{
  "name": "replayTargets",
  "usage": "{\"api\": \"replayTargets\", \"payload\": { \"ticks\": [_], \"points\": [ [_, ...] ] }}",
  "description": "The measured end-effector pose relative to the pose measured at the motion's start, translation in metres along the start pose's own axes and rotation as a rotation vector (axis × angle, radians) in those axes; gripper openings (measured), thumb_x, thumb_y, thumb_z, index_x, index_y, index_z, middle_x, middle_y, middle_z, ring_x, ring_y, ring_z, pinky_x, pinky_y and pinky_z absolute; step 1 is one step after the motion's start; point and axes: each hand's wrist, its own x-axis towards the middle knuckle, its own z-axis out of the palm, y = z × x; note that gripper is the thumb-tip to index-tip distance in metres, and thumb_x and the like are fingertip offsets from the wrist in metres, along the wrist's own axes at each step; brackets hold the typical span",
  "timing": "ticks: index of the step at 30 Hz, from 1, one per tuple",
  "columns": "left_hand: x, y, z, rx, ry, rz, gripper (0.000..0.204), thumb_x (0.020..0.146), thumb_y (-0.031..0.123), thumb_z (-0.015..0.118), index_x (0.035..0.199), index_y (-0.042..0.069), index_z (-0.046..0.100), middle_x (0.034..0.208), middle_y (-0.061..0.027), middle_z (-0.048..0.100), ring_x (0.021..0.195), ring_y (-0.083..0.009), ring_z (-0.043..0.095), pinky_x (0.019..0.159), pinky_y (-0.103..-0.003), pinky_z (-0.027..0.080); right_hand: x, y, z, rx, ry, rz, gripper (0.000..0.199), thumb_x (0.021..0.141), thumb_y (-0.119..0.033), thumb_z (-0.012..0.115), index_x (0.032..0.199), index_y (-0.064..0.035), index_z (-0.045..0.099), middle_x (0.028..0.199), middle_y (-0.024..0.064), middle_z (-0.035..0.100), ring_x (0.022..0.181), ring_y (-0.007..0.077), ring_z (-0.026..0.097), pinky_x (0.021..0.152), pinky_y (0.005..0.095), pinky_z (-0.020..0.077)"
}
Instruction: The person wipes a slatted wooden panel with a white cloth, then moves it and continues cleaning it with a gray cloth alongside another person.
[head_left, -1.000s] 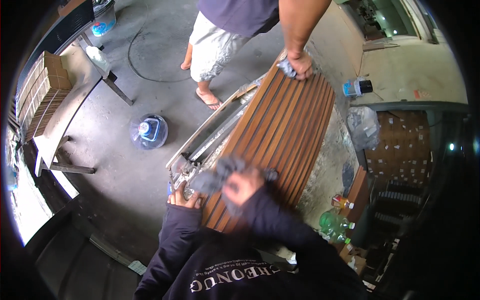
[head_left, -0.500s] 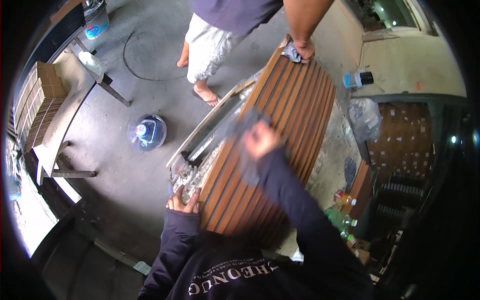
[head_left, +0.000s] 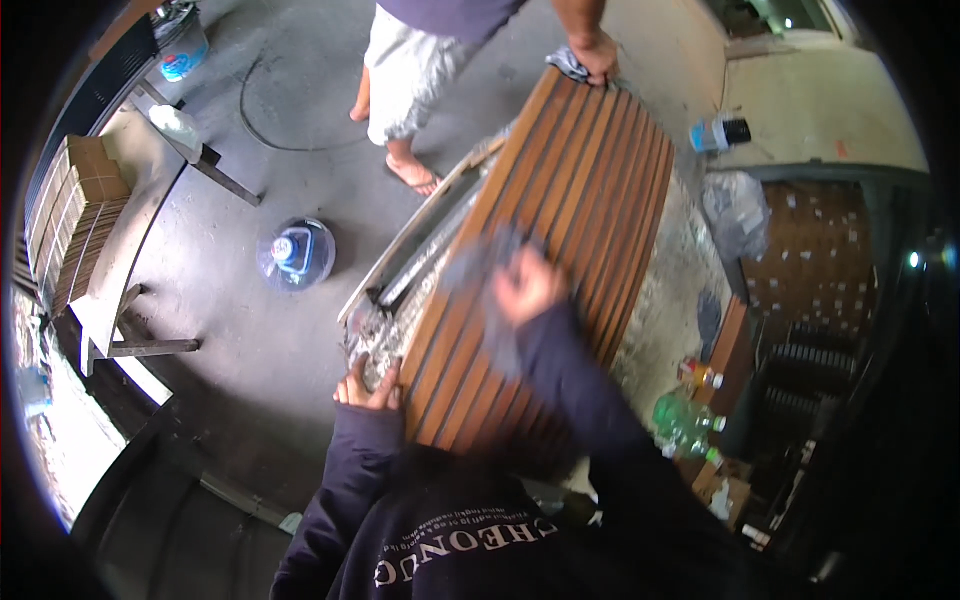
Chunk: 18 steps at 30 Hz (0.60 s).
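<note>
On slatted brown wood panel (head_left: 590, 190), right hand (head_left: 528, 287) presses grey cloth (head_left: 480, 262).

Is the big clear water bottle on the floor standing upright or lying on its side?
Upright: the clear round water bottle shows its blue cap in the centre, seen from above, on the grey concrete floor.

Bare slats of the wooden panel (head_left: 590, 190) run free toward one o'clock until another person's hand (head_left: 598, 55) blocks the far edge
</note>
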Motion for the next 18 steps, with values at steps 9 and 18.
{"api": "replayTargets", "payload": {
  "ticks": [9, 18],
  "points": [
    [-0.006, -0.015, 0.013, -0.011, 0.031, 0.007, 0.041, 0.07, 0.019, 0.062, 0.109, 0.029, 0.063, 0.122, -0.0152, 0.047, 0.098, -0.033, 0.047, 0.084, -0.044, 0.039, -0.073, -0.038, 0.004, 0.063, -0.001, -0.007, 0.021, 0.066, -0.024, 0.07, 0.07, -0.0092, 0.056, 0.063, 0.0135, 0.057, 0.058, 0.0324, 0.058, 0.051, 0.0378, 0.045],
    [0.001, -0.008, 0.02, -0.041, 0.077, 0.111, 0.039, 0.074, 0.015, 0.057, 0.112, 0.023, 0.063, 0.12, -0.018, 0.048, 0.097, -0.0338, 0.048, 0.083, -0.043, 0.041, 0.015, 0.139, -0.05, 0.071, 0.382, 0.428, 0.031, 0.075, -0.033, 0.066, 0.086, -0.0058, 0.058, 0.078, 0.0181, 0.063, 0.074, 0.0331, 0.062, 0.064, 0.0426, 0.0482]
  ]
}}
